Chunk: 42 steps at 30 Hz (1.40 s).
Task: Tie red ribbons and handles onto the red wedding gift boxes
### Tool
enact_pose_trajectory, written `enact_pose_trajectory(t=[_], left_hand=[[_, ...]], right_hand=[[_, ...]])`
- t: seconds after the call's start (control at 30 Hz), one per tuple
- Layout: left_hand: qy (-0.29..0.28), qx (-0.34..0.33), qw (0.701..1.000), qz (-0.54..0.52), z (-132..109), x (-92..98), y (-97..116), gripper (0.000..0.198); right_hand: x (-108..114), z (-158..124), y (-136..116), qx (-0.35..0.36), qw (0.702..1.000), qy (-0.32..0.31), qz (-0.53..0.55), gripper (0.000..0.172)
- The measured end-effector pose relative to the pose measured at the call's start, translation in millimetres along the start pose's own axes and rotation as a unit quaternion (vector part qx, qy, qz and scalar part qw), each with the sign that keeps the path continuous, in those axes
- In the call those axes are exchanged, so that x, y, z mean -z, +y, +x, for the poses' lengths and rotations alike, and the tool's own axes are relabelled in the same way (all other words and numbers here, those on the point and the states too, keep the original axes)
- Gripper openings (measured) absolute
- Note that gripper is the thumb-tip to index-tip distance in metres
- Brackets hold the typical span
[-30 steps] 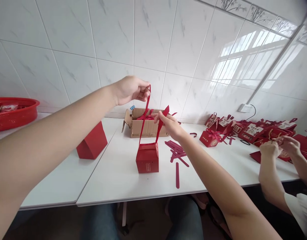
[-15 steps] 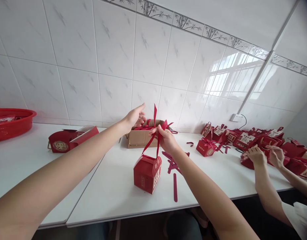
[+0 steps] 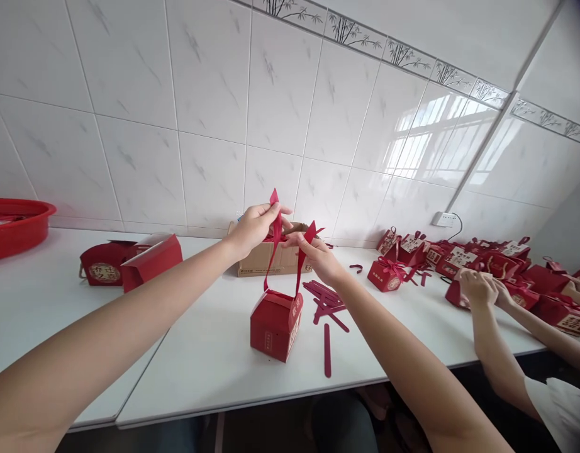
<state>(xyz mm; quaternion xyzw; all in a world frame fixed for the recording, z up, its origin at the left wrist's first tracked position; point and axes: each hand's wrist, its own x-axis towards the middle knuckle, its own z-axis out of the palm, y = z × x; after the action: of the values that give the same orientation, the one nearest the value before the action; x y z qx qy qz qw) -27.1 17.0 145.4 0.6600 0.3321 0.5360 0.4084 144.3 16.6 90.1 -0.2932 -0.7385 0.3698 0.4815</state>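
A small red gift box (image 3: 270, 330) with a rounded closed top and pale printing stands on the white table. From its top rises a red ribbon (image 3: 273, 255), whose two ends I hold above the box. My left hand (image 3: 258, 228) pinches one end, its tip pointing up past the fingers. Between the fingers of my right hand (image 3: 318, 257) is the other end. Both hands are side by side, a small gap between them. Behind them sits a cardboard carton (image 3: 252, 264) with red ribbon in it, partly hidden by my hands.
Flat dark-red strips (image 3: 327, 352) lie right of the box. A bow-tied red box (image 3: 385, 275) stands farther right, near a co-worker's hands (image 3: 479, 288) among many red boxes. At left are more red boxes (image 3: 101, 267) and a red basin (image 3: 21, 233). The white table (image 3: 195, 377) has a seam.
My left hand, empty and raised before, has come right and taken hold of one ribbon end. My right hand keeps the other end. The view has shifted slightly.
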Motion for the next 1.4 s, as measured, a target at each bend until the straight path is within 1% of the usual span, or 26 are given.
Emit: enact_pose_trajectory(t=[0.1, 0.2, 0.3, 0.4, 0.5, 0.6, 0.7, 0.8, 0.9, 1.0, 1.07, 1.17, 1.27, 1.4], left_hand=[[0.003, -0.003, 1.0, 0.003, -2, 12.1, 5, 0.04], [0.003, 0.007, 0.999, 0.035, -6, 21.6, 10, 0.037], [0.008, 0.005, 0.998, 0.06, -10, 28.2, 14, 0.035], [0.028, -0.019, 0.998, 0.056, -12, 33.4, 18, 0.033], [0.045, -0.034, 0.997, 0.054, -12, 37.1, 23, 0.035], [0.048, -0.044, 0.996, 0.06, -13, 39.5, 25, 0.037], [0.042, -0.029, 0.997, 0.064, -15, 42.1, 21, 0.04], [0.056, -0.027, 0.996, 0.058, -18, 45.3, 14, 0.039], [0.08, -0.037, 0.995, 0.036, -19, 47.6, 5, 0.037], [0.102, -0.034, 0.994, 0.015, -20, 47.5, -1, 0.036], [0.111, -0.029, 0.993, 0.008, -20, 46.3, -4, 0.035], [0.103, -0.018, 0.994, 0.009, -20, 43.0, -8, 0.033], [0.088, -0.02, 0.996, 0.012, -20, 38.6, -10, 0.033], [0.064, -0.015, 0.998, -0.007, -18, 32.4, -10, 0.032]], right_hand=[[10, -4, -6, -0.037, 0.995, 0.037, -0.081, 0.048], [18, -8, -12, -0.068, 0.987, 0.071, -0.129, 0.049], [23, -11, -17, -0.075, 0.981, 0.124, -0.133, 0.049], [26, -10, -17, -0.09, 0.981, 0.147, -0.092, 0.046], [27, -7, -15, -0.104, 0.984, 0.146, -0.021, 0.038], [26, -5, -14, -0.099, 0.985, 0.131, 0.048, 0.038], [22, -6, -14, -0.09, 0.985, 0.119, 0.086, 0.036], [16, -6, -15, -0.081, 0.984, 0.127, 0.093, 0.035], [13, -3, -17, -0.069, 0.987, 0.131, 0.064, 0.035], [12, -1, -20, -0.054, 0.989, 0.134, 0.029, 0.034], [12, 0, -23, -0.046, 0.989, 0.141, 0.024, 0.034], [14, 1, -26, -0.033, 0.99, 0.133, 0.044, 0.032], [15, 3, -27, -0.02, 0.99, 0.123, 0.065, 0.031], [13, 7, -25, 0.001, 0.989, 0.109, 0.102, 0.031]])
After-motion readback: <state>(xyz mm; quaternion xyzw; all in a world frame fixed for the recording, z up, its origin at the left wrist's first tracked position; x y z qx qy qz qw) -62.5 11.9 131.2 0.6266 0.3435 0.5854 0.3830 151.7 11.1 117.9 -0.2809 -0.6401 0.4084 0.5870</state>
